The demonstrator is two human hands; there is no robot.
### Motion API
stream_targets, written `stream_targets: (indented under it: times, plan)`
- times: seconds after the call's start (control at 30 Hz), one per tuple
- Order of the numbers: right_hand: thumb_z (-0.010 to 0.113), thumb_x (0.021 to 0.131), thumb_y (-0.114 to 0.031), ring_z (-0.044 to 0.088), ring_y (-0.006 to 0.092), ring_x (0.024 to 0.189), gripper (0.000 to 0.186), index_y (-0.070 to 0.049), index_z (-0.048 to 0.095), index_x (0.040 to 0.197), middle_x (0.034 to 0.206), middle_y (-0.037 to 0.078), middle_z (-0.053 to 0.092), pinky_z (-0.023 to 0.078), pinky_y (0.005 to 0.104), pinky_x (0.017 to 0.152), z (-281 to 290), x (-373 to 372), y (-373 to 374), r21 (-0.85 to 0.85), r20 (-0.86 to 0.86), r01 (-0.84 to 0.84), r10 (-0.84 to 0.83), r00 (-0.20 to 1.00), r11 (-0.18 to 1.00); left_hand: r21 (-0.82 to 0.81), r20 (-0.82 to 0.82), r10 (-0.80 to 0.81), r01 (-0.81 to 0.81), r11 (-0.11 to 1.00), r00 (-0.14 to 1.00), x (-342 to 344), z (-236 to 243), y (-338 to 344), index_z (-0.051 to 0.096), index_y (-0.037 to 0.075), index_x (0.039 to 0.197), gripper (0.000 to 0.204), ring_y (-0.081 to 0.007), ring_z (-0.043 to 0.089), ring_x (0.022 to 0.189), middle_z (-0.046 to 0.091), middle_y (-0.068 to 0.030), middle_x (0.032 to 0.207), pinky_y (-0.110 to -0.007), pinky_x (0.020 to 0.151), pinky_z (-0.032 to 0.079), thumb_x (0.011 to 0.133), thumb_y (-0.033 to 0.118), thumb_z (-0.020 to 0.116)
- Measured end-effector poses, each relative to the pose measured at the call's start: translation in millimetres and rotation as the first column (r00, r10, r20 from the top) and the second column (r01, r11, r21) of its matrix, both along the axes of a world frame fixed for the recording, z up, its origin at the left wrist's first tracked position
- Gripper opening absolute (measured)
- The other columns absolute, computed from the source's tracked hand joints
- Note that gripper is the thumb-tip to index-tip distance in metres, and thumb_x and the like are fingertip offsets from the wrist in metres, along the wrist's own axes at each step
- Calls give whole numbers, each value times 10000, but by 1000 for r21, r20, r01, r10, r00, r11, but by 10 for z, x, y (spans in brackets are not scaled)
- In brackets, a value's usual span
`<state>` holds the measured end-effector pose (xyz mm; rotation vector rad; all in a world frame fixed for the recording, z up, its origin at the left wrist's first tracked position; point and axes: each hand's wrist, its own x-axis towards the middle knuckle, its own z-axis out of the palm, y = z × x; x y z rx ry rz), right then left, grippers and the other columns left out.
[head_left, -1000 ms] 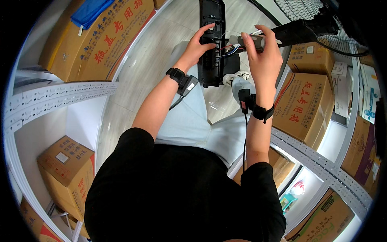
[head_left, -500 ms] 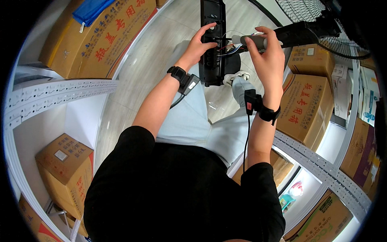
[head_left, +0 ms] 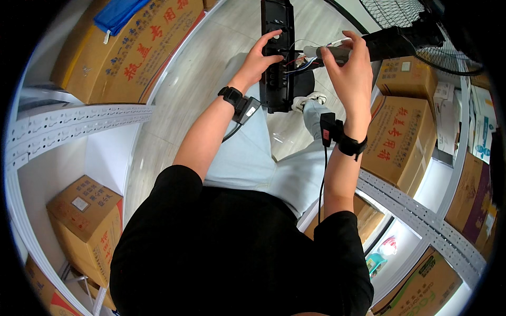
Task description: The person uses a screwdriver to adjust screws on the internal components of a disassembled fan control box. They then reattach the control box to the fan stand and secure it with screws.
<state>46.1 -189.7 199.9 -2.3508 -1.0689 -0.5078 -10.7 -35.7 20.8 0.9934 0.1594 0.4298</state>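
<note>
Driving a screw, apparently: the right hand (head_left: 349, 76) pinches the grey screwdriver (head_left: 340, 54); the left hand (head_left: 256, 64), thumb and forefinger spread, steadies the black panel (head_left: 278, 90). Next requirement: axial alignment.

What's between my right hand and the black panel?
In the head view, the grey tool held in your right hand points at the black panel; thin wires also cross the gap.

1. Black housing (head_left: 277, 92): long, narrow, its ribbed, recessed face upward, lengthwise ahead of the wearer; left hand (head_left: 256, 64) at its left edge, thumb and forefinger spread over it.
2. Grey screwdriver-like tool (head_left: 341, 53): gripped by right hand (head_left: 350, 79), lying crosswise, dark shaft toward the housing; tip contact unclear.
3. Thin wires (head_left: 301, 67): red, white and blue, extending rightward from the housing.
</note>
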Motion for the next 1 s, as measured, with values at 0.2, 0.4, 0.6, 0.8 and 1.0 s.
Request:
stream_targets:
  times: [0.2,0.4,0.6,0.8,1.0]
  plan:
    - [712,828,-256,657,332,848,472,-71,518,1217,979,165,625,534,403,712,32,-76,42,-61,-152,52,-60,987,997,29,-14,-24,24,999,1000,2,-16,2,487,147,1381,662,-173,557,1133,557,-68,1275,-306,947,476,793,-121,631]
    - [710,840,-264,654,345,775,428,-77,535,1183,940,179,628,531,412,670,-21,55,-20,41,-64,-117,119,991,992,27,-26,0,0,1000,1000,8,-6,-9,516,147,1351,651,-169,547,1137,552,-62,1276,-296,947,468,772,-126,633]
    - [724,840,-305,656,385,795,485,-59,527,1209,924,220,624,529,430,673,-4,-24,48,-66,-89,95,-101,991,993,-9,-31,-31,30,999,999,-4,0,3,511,147,1354,655,-173,557,1123,550,-66,1277,-301,938,476,774,-136,626]
    - [714,852,-326,654,380,785,475,-53,526,1192,926,216,628,532,431,676,-51,124,-58,104,-60,-177,184,981,979,-23,-22,-31,30,999,999,10,32,-24,512,146,1354,658,-169,563,1109,558,-64,1259,-297,927,482,773,-143,624]
    - [709,837,-245,646,353,840,444,-74,526,1204,953,180,621,521,408,710,35,-53,55,-126,-144,150,-167,975,981,11,-28,-25,26,1000,999,15,-16,-4,477,137,1383,670,-168,576,1103,570,-68,1255,-303,923,492,790,-135,631]
